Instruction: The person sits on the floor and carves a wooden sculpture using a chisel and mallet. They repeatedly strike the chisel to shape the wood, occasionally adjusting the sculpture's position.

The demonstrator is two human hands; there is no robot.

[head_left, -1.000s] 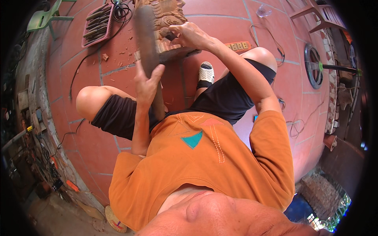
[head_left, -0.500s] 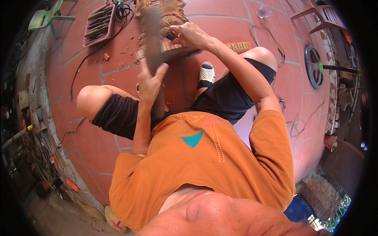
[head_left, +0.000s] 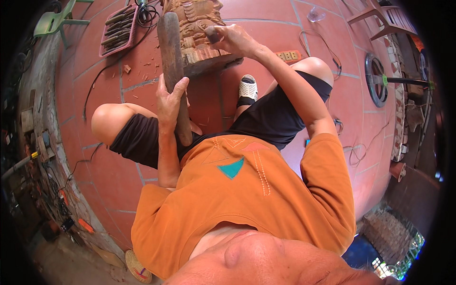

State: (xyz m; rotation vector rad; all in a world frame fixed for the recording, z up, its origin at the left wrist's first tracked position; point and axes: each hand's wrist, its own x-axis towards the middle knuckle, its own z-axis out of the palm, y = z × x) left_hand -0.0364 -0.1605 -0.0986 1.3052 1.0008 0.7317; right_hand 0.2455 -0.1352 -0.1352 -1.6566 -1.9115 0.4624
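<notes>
My left hand (head_left: 171, 99) is wrapped round a long, dark wooden mallet (head_left: 172, 47) like a flat club. Its broad end points up and away, beside the carving, and its narrow end reaches back toward my lap. A reddish-brown carved wooden block (head_left: 197, 28) with scrolled relief stands on the floor beyond my feet. At its right side, my right hand (head_left: 236, 40) is closed round a chisel (head_left: 213, 34). Only the dark, blunt end of its handle shows; the blade is hidden from view.
A pink tray (head_left: 105, 46) of several chisels stands at far left, near a coiled black cable (head_left: 147, 16). Wood chips (head_left: 127, 69) litter the tiles. An orange power strip (head_left: 289, 56) lies right of the carving, a wheel-like ring (head_left: 375, 80) farther right. Plastic chairs (head_left: 57, 21) stand behind.
The mallet, blurred before, has swung left, away from the chisel, and is now sharp. My left hand moved slightly left with it. My right hand stays by the carving, shifted slightly right.
</notes>
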